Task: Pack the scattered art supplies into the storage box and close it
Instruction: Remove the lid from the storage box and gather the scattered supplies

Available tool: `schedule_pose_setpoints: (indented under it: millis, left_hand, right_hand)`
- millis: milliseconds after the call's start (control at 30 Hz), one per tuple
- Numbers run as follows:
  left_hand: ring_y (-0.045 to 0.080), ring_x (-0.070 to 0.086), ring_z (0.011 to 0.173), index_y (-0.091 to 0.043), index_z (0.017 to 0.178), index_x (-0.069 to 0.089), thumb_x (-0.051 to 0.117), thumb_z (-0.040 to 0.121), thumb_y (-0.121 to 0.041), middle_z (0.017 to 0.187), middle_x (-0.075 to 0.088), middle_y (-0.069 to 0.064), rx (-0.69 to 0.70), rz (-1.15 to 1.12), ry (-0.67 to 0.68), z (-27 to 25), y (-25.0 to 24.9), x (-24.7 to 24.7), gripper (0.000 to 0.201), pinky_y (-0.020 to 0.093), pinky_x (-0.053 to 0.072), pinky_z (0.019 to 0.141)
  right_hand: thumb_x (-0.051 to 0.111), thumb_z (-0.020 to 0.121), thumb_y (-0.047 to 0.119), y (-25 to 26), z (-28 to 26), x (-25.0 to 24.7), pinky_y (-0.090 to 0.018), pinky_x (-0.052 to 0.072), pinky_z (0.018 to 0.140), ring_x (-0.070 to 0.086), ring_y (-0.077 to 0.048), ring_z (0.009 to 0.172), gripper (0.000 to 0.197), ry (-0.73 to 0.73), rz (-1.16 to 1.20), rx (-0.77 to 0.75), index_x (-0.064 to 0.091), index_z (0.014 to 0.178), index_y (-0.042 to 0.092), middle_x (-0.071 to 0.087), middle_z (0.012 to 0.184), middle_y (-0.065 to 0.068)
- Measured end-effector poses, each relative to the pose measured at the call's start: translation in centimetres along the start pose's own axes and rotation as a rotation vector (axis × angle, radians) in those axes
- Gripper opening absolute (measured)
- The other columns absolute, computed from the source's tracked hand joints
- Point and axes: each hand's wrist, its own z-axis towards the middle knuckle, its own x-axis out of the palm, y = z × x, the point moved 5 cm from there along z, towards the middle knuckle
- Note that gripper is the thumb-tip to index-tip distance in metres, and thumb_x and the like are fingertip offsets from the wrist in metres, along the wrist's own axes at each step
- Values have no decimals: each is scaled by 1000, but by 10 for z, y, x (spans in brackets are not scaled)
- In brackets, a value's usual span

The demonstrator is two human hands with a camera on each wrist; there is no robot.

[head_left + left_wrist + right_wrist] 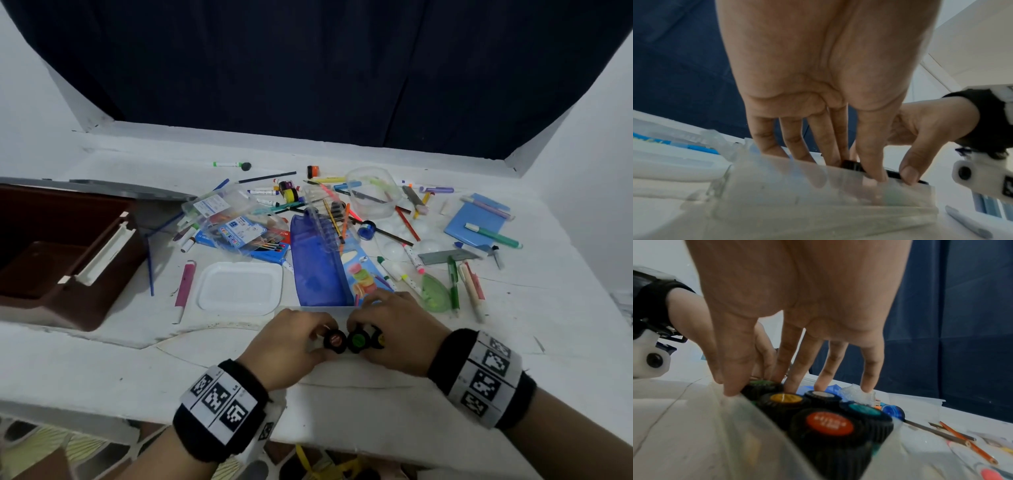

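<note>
Several black-capped paint jars stand in a clear plastic container (pixel 748 443) at the table's near edge. My left hand (pixel 294 342) curls round the red-labelled jar (pixel 335 340), thumb in front and fingers behind its black cap (pixel 852 164). My right hand (pixel 397 329) pinches the green-labelled jar (pixel 761 383) between thumb and forefinger, its other fingers resting among the yellow-labelled jar (pixel 786 398), the white-labelled jar (pixel 820 394) and those beside them. The brown storage box (pixel 68 240) stands open at the far left with its grey lid (pixel 130 188) behind it.
A white tray lid (pixel 239 287), a blue pencil case (pixel 318 263), a coloured-pencil pack (pixel 236 229), a clear tub (pixel 373 192) and a blue notebook (pixel 476 219) lie among several loose markers and pencils. A dark curtain hangs behind the table.
</note>
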Motion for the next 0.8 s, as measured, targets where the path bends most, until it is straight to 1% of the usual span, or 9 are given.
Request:
schedule_pose_setpoints:
  millis: [100,233,300,400,467,500,633,733,800]
  left_hand:
    - [9,65,93,-33,109,69,73,82,-42,102,73,-10,-7,79,59,4,-3,-3,29,29,52,84]
    - [13,65,94,-35,110,68,66,81,-53,100,72,-11,22,189,103,7,-3,-4,34,32,52,81]
    - [12,63,94,-34,110,67,65,84,-52,99,71,-11,30,202,140,9,-3,-4,31,32,51,81]
    - [9,62,95,-32,111,67,59,90,-49,102,71,-10,57,182,215,11,-3,-6,28,32,51,84]
    - [9,63,95,-30,112,68,59,93,-45,104,72,-10,56,169,259,14,-3,-8,26,33,51,86]
    - [9,63,95,-29,112,69,60,94,-43,104,72,-9,50,158,274,15,-3,-9,25,33,51,86]
    - [11,64,92,-31,112,71,64,91,-43,104,72,-9,39,175,315,22,-6,-12,25,35,52,84]
    - [10,61,92,-35,115,71,61,93,-46,105,70,-8,58,278,346,24,-11,-12,26,33,52,81]
    - [10,60,89,-37,115,71,61,93,-45,104,71,-8,75,284,355,25,-12,-13,25,32,51,79]
  right_hand:
    - [63,79,45,0,8,-5,-38,37,98,41,-14,123,34,68,-75,-32,61,111,35,58,113,4]
    - [64,78,47,1,14,-5,-39,43,91,44,-18,116,33,94,-101,-50,63,107,31,60,108,0]
    - [64,79,48,-1,14,-3,-38,43,90,45,-18,116,32,89,-90,-52,63,105,31,60,108,1]
    - [68,77,49,-7,12,-2,-38,42,94,40,-12,119,32,73,23,-51,65,105,33,61,108,7]
    - [71,76,48,-11,11,-2,-37,42,95,38,-9,120,33,65,98,-48,66,104,32,61,108,9]
    - [72,75,49,-12,11,-1,-36,42,95,38,-9,119,33,61,108,-43,66,103,31,60,109,8]
    - [74,69,55,-11,16,1,-35,45,90,42,-16,117,38,46,68,-32,62,95,31,53,112,2]
    - [72,71,58,-9,18,2,-35,45,90,43,-18,116,40,80,-13,-47,63,99,31,53,114,0]
    - [72,72,58,-9,19,2,-34,44,90,42,-18,117,41,101,-35,-56,63,102,31,53,116,-1]
